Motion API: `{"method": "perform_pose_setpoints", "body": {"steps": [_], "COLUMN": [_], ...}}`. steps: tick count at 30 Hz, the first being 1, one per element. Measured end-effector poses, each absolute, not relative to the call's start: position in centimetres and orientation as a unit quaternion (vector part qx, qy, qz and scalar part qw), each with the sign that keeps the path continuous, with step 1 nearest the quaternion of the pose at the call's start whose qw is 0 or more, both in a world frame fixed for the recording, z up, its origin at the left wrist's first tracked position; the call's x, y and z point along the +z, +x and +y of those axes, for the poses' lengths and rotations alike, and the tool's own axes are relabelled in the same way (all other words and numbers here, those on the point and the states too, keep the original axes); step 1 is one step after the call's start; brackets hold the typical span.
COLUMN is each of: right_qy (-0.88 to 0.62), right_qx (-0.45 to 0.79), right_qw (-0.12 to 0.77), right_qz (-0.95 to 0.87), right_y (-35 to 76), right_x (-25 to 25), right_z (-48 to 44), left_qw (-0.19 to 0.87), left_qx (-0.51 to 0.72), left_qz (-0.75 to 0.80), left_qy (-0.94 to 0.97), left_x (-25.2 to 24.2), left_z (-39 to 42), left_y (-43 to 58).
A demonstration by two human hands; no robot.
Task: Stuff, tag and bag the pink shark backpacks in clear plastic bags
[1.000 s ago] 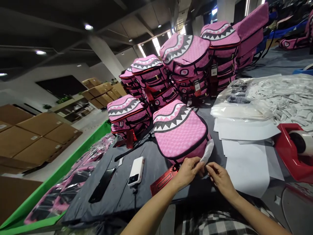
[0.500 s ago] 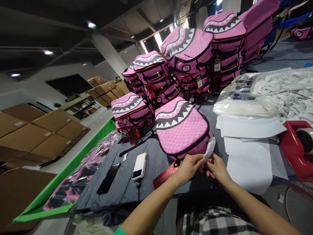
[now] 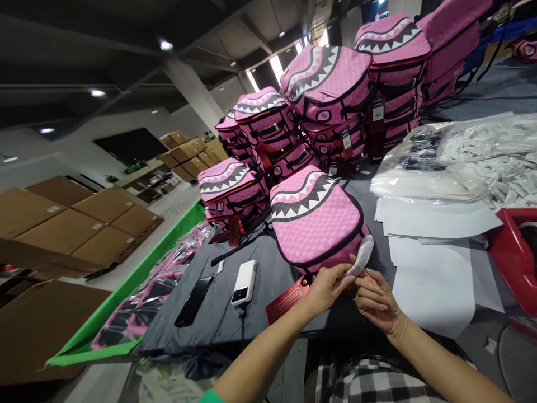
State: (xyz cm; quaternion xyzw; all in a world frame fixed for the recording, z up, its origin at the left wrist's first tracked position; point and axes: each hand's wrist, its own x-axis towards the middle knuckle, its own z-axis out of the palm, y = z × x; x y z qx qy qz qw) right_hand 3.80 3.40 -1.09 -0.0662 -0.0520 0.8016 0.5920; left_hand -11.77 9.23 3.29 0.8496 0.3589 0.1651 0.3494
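Note:
A pink checked backpack (image 3: pixel 316 224) with a black-and-white shark-teeth band lies on the grey-covered table in front of me. From its lower right corner sticks out a white paper-like strip (image 3: pixel 362 254). My left hand (image 3: pixel 329 285) pinches the lower end of this strip. Close beside it, my right hand (image 3: pixel 377 299) is closed, fingers curled and tips together near the strip's edge; whatever they grip is too small to make out. A red hang tag (image 3: pixel 287 301) lies by my left wrist, at the backpack's near edge.
Stacked pink backpacks (image 3: pixel 325 84) stand behind. At right are white paper sheets (image 3: pixel 432 280), a clear bag of small white packets (image 3: pixel 495 162) and a red tape dispenser (image 3: pixel 514 257). A white power bank (image 3: pixel 244 282) and black phone (image 3: pixel 193 301) lie left, beside a green-edged bin (image 3: pixel 96 355).
My right hand has turned and drawn slightly right, its fingers now curled in view. My left hand still pinches the white strip. The whole view has shifted a little.

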Motion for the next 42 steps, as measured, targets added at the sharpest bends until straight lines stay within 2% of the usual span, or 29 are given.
{"method": "perform_pose_setpoints", "body": {"steps": [5,7,9,12,14,15,17,18,20,22,25,34,37,42], "right_qy": [-0.095,-0.168,-0.286,-0.464,-0.509,-0.500,-0.443,-0.409,-0.367,-0.353,-0.361,-0.376,-0.376,-0.383], "right_qx": [0.814,0.822,0.806,0.669,0.456,0.320,0.059,-0.034,-0.138,-0.166,-0.172,-0.268,-0.259,-0.158], "right_qw": [0.573,0.542,0.507,0.500,0.538,0.546,0.508,0.468,0.393,0.351,0.343,0.356,0.359,0.395], "right_qz": [-0.014,-0.047,-0.106,-0.294,-0.493,-0.591,-0.736,-0.782,-0.832,-0.851,-0.850,-0.813,-0.814,-0.820], "right_y": [4.3,4.0,3.9,4.5,5.3,5.7,6.0,5.9,5.3,4.5,3.6,3.4,3.3,5.3], "right_x": [-1.6,-1.9,-2.1,-1.9,-1.0,-0.5,0.7,1.2,1.8,1.8,1.6,1.3,1.1,1.3], "right_z": [1.7,0.7,-0.4,-1.2,-0.6,0.1,2.1,3.3,5.4,6.7,7.3,7.2,6.9,4.2], "left_qw": [-0.097,-0.210,-0.256,-0.276,-0.286,-0.290,-0.286,-0.282,-0.269,-0.257,-0.252,-0.296,-0.289,-0.278], "left_qx": [0.233,0.221,0.206,0.225,0.226,0.210,0.154,0.124,0.075,0.048,0.044,0.258,0.242,0.177], "left_qz": [0.205,0.174,0.181,0.223,0.226,0.213,0.172,0.151,0.106,0.070,0.060,0.167,0.175,0.113], "left_qy": [0.946,0.937,0.927,0.907,0.903,0.909,0.930,0.939,0.954,0.963,0.965,0.904,0.909,0.937], "left_x": [0.8,0.2,0.1,1.0,2.0,2.6,3.8,4.3,5.2,5.6,5.4,0.2,0.7,3.8], "left_z": [8.2,7.8,7.8,8.5,9.3,9.7,10.6,11.0,11.8,12.3,12.8,11.6,10.8,11.1], "left_y": [-12.2,-13.0,-14.5,-17.7,-19.6,-20.2,-20.6,-20.5,-19.7,-18.8,-17.9,-15.9,-15.9,-17.6]}}
